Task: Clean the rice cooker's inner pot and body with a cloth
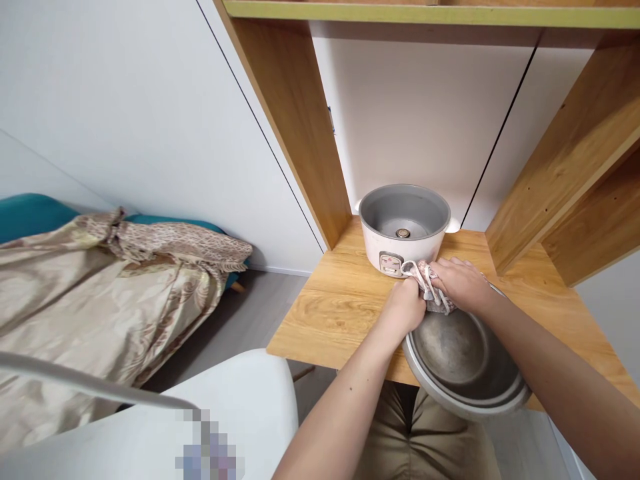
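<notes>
Closing the left hand (407, 303) around the rim of the metal pot (465, 363), clamping the right hand (463, 283) down on a patterned cloth (429, 280) bunched against that rim, pressing both hands side by side; holding the pot overhanging the front edge of the wooden desk (335, 300), just before the open rice cooker (403, 223); leaving a bed (100, 287) and white chair (245, 400) off to the left

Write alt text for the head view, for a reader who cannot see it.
Two bare hands hold a tilted metal inner pot at the edge of a wooden desk: the left hand grips its rim, the right hand presses a patterned cloth against it. An empty white rice cooker stands behind; a bed lies to the left.
</notes>
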The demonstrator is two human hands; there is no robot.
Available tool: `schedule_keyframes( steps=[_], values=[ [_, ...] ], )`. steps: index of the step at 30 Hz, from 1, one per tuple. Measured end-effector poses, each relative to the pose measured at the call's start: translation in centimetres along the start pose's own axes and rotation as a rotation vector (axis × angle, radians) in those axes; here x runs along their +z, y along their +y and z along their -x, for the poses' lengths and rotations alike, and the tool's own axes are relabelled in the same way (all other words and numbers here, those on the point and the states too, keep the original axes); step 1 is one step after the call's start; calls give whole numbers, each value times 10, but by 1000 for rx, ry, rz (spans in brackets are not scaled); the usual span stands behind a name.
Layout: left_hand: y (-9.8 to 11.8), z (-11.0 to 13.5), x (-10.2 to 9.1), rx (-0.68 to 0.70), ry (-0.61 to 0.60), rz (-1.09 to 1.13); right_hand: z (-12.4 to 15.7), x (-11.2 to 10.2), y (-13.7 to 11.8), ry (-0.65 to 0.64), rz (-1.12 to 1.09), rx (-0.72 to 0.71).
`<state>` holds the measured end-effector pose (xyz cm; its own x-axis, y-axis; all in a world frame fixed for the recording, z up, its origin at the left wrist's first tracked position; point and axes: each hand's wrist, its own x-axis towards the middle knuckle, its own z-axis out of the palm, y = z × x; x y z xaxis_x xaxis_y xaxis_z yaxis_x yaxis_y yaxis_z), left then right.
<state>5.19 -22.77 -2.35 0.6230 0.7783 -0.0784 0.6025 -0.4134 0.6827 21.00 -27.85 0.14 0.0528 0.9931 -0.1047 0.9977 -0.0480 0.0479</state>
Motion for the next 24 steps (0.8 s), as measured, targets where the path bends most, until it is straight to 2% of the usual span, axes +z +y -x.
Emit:
schedule_keyframes(
  steps=[24],
  values=[
    [-3,-3,4,-10,-4,-14,0,13,5,72,84,-59]
  ],
)
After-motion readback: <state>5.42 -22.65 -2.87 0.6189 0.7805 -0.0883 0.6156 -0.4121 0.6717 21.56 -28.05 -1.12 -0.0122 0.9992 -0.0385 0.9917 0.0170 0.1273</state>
